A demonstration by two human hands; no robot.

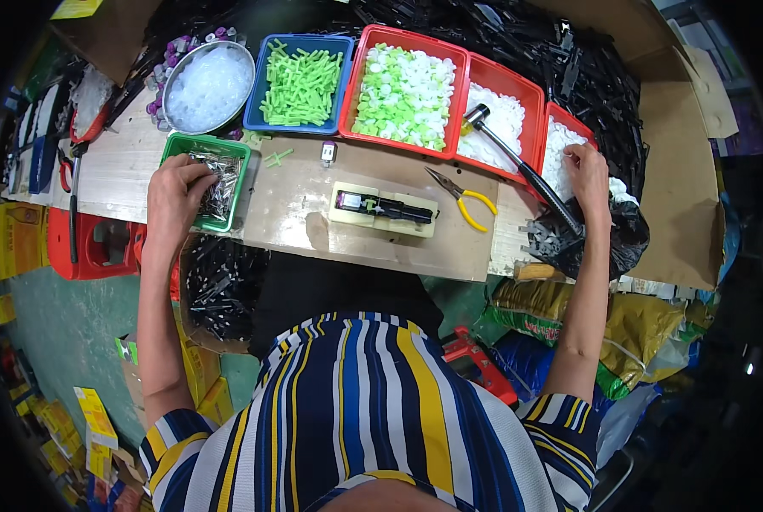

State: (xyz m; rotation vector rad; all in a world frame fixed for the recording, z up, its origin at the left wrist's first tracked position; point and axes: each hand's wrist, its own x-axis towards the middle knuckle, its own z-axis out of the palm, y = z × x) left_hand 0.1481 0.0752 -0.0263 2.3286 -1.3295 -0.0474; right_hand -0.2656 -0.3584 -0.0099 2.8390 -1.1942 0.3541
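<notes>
My left hand [175,194] reaches over the green tray [243,189], its fingers pinched together among thin metal pins [221,192]. Whatever those fingers hold is too small to name. On the right, my right hand [588,175] dips curled fingertips into the rightmost red tray [560,111] of small white parts [559,152]; its grip is hidden. Between my hands a cream-coloured block fixture [344,233] carries a black plastic assembly [398,210] with a clear and purple end. A small purple and white piece [328,153] stands behind it.
Yellow-handled pliers [475,211] lie right of the fixture. A hammer [522,162] rests across the red trays. Along the back stand a metal bowl [167,102], a blue tray [248,101] of green parts and a red tray [347,94]. Black parts [603,77] are heaped behind.
</notes>
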